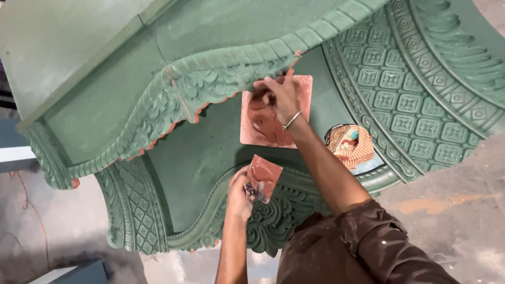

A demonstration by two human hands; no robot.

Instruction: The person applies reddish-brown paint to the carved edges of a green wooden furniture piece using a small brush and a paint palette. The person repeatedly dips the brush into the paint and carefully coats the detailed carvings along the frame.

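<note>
A large green carved panel (221,152) with scalloped, leaf-patterned borders fills the view. My right hand (279,94) reaches up to the reddish chipped edge of the upper carved border (226,76), fingers pinched against it, a metal bangle on the wrist. Just beneath that hand lies a square reddish-brown board (268,129) smeared with brown paste. My left hand (241,194) holds a small flat reddish scraper (264,176) coated with the same paste, over the lower carved border.
A folded patterned cloth (350,144) lies on the panel right of my right forearm. Grey concrete floor (452,210) shows at the lower right and lower left. A grey block (79,273) sits at the bottom left.
</note>
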